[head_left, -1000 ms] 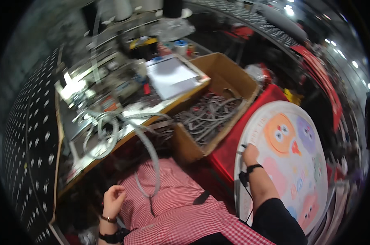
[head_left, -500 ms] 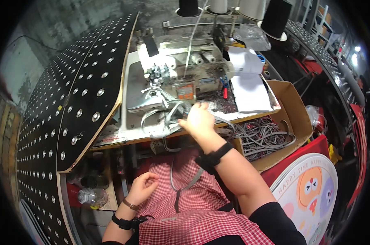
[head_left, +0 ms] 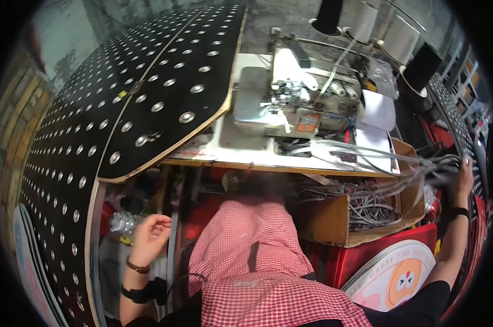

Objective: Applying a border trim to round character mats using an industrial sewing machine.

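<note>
Strips [head_left: 436,166] gripped in right hand [head_left: 464,173], left hand [head_left: 151,235] loosely curled, orange label [head_left: 308,122] on sewing machine [head_left: 334,102], lettering [head_left: 388,262] around cartoon panel [head_left: 402,280]

In front of you, a worn, mottled grey wall [head_left: 262,23] rose beyond the counter's [head_left: 194,148] back edge. The counter had a pale top and a wooden front edge, and a strong white glow [head_left: 286,66] lit its rear middle. Over its left end you had a large black studded panel [head_left: 164,117] with raw wooden edging, and farther left stood tan, layered boards or bricks [head_left: 11,125]. Past its right edge ran another dark studded surface [head_left: 446,98], near blurred shelving [head_left: 457,62].
</note>
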Motion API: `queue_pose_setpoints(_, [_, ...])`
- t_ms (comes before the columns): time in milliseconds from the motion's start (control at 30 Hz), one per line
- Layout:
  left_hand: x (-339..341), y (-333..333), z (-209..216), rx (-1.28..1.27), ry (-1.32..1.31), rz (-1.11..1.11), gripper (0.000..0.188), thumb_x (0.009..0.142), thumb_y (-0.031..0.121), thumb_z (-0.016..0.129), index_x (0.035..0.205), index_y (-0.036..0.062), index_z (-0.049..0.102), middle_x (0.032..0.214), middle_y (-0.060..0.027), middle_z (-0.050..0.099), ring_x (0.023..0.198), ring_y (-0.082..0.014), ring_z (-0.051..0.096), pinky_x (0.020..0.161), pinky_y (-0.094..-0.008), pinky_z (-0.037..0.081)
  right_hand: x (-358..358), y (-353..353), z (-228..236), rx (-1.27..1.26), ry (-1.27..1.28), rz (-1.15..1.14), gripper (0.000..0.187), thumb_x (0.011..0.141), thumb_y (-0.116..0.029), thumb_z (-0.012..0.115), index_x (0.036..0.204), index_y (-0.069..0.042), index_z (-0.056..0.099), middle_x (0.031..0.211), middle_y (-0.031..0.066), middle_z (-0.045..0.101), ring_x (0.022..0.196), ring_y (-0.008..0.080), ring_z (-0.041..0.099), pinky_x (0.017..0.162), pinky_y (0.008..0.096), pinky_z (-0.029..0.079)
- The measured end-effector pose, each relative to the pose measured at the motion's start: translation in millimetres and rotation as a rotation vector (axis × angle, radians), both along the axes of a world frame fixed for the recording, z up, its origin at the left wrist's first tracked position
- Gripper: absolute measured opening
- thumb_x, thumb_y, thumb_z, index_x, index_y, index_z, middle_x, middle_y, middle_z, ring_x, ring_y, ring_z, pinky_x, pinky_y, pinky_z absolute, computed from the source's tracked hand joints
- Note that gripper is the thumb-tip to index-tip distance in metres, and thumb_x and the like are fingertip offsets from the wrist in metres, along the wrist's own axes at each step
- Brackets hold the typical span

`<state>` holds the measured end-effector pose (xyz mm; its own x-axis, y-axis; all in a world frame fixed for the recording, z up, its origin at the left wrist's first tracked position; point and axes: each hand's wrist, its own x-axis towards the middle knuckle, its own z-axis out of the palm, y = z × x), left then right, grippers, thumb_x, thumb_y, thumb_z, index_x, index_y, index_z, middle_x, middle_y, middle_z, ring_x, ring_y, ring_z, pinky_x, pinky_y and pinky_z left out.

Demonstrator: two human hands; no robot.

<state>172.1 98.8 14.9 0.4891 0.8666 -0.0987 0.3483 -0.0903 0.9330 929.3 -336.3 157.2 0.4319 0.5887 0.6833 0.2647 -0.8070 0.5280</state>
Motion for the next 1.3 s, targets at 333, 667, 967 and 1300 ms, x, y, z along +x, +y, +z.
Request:
queue_pose_setpoints(333, [-236, -67, 114, 0.206, 0.215, 0.799, 0.019, 0.083, 0.013, 0.058, 0.1, 0.0062, 0.054, 0.079, 0.004, 0.051, 0.068, -0.0039, 0.045, 0.058, -0.0158, 0.035, -306, 297, -147, -0.512, 1.127, 0.418, 0.018, 0.066, -0.018, 0.064, 0.083, -0.012, 0.065, 0.08, 0.0101, 0.063, 0.074, 0.0279, 0.06, 0.066, 0.0374, 0.048])
queue_pose_setpoints(667, [-583, -141, 96, 0.371, 0.908, 1.204, 0.015, 0.083, 0.021, 0.052, 0.077, 0.0071, 0.051, 0.064, -0.0022, 0.05, 0.057, -0.0133, 0.05, 0.049, -0.0253, 0.041, -268, 345, -418, -0.645, 1.044, 0.32, 0.034, 0.079, -0.02, 0.051, 0.107, -0.002, 0.053, 0.107, 0.0203, 0.055, 0.101, 0.0312, 0.054, 0.083, 0.0412, 0.044])
queue_pose_setpoints(967, [-465, -68, 78, -0.167, 1.278, 1.279, 0.054, 0.059, 0.04, 0.069, 0.094, 0.0001, 0.061, 0.097, -0.0208, 0.061, 0.094, -0.0319, 0.057, 0.081, -0.039, 0.045, -261, 269, -150, -0.687, 1.708, 0.488, 0.055, 0.071, -0.014, 0.064, 0.121, -0.001, 0.047, 0.102, 0.011, 0.062, 0.087, 0.02, 0.061, 0.078, 0.0333, 0.049])
queue_pose_setpoints(1300, [-537, -169, 101, 0.009, 1.328, 1.546, 0.039, 0.067, 0.023, 0.068, 0.102, 0.0067, 0.058, 0.099, -0.0179, 0.061, 0.094, -0.0319, 0.057, 0.083, -0.0376, 0.044, -427, 316, -127, -0.359, 1.379, 0.732, 0.05, 0.075, -0.016, 0.06, 0.121, -0.002, 0.048, 0.105, 0.0136, 0.059, 0.089, 0.0213, 0.06, 0.081, 0.0339, 0.047])
